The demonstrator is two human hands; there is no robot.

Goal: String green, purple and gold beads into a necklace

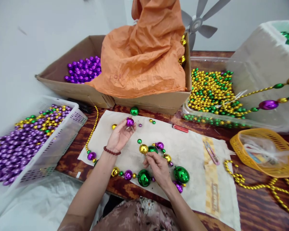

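My left hand [121, 134] is closed on a shiny purple bead [130, 122], its palm turned up. A thin needle or wire slants down from that bead. To the right, my right hand [157, 168] pinches just below a gold bead [143, 149] on the strand, and a small green bead [139, 141] sits above it. The rest of the strand, with large green beads [144, 177], purple and gold ones, curves across a white cloth [195, 147] around my hands. A loose green bead [134, 111] lies beyond my left hand, and a small purple bead [140, 125] beside it.
At left stands a white basket [79, 118] of mixed beads. Behind the cloth is a cardboard box [144, 102] with purple beads and an orange sheet [144, 64]. A clear bin [214, 120], a yellow basket [240, 160], snips [211, 152] and a red cutter [180, 128] are at right.
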